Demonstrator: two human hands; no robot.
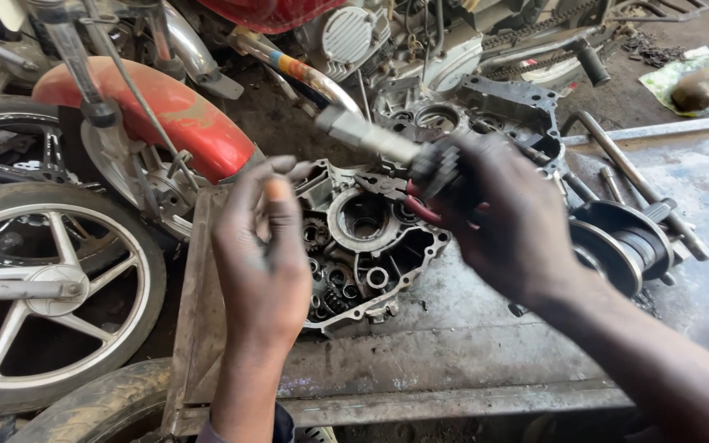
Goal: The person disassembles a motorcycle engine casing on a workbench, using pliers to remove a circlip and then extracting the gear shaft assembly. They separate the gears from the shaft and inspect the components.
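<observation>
An open engine crankcase half (363, 246) with gears and bearing bores lies on a dirty metal workbench (469, 344). My right hand (506, 217) is over its right side, closed around a tool with a metal shaft (367, 135) pointing up-left and red handles (422, 209) showing below the fingers. My left hand (264, 246) hovers at the case's left edge, fingers apart and slightly curled, holding nothing I can see. Part of the case is hidden behind both hands.
A second crankcase cover (494, 111) lies behind. A clutch or crank assembly (617, 246) and metal rods (633, 176) sit at right. A motorcycle with red fender (166, 111) and spoked wheel (43, 287) stands left of the bench.
</observation>
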